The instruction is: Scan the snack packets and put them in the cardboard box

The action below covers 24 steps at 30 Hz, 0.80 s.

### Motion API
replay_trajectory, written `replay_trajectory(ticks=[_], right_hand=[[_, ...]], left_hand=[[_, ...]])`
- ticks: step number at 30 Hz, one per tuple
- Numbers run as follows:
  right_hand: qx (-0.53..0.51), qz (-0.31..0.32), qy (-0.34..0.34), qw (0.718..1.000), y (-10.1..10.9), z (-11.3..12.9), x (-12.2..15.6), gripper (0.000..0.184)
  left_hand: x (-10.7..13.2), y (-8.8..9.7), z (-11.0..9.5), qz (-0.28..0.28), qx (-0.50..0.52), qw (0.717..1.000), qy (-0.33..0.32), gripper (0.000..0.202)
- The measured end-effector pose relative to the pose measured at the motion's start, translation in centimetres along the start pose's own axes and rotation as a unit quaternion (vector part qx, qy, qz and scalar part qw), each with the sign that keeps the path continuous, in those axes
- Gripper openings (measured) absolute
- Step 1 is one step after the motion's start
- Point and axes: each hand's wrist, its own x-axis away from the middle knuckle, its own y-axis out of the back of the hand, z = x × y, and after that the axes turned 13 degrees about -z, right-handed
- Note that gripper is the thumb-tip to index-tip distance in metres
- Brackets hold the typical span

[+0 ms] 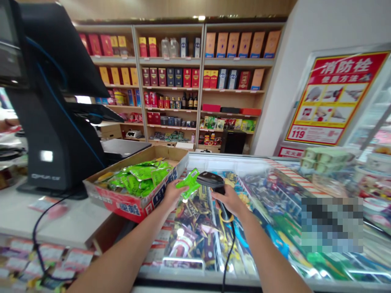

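My left hand (174, 194) pinches a small bright green snack packet (187, 184) by its lower end. My right hand (229, 200) is wrapped around the grip of a black handheld barcode scanner (212, 181), whose head is right next to the packet. A black coiled cable (229, 252) drops from the scanner over the freezer front. Just left of my left hand stands a cardboard box (143, 207) filled with similar green packets (136, 178).
A black point-of-sale terminal (51, 101) stands on the white counter (70, 219) at the left. My forearms reach over a glass-topped chest freezer (195, 162) packed with snacks. Wooden shelves (171, 81) of boxed liquor stand behind; a person's hand (7, 125) shows at the far left edge.
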Motion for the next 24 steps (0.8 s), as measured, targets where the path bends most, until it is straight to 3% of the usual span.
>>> replay_trajectory(ticks=[14, 17, 20, 24], right_hand=[[-0.007, -0.010, -0.003, 1.000, -0.3, -1.2, -0.5, 0.021], [-0.052, -0.061, -0.051, 0.995, 0.2, -0.9, -0.7, 0.022], [-0.103, -0.150, -0.094, 0.979, 1.3, -0.3, -1.1, 0.024], [-0.124, -0.211, -0.097, 0.965, 3.9, 0.8, -1.2, 0.023]], left_hand=[[-0.7, 0.1, 1.3, -0.005, 0.005, 1.000, -0.001, 0.036], [-1.1, 0.0, 2.3, -0.013, 0.020, 1.000, 0.020, 0.046], [-1.0, -0.9, 2.9, 0.003, 0.005, 0.999, 0.042, 0.050], [-0.3, -4.2, 3.1, 0.068, -0.048, 0.996, 0.044, 0.044]])
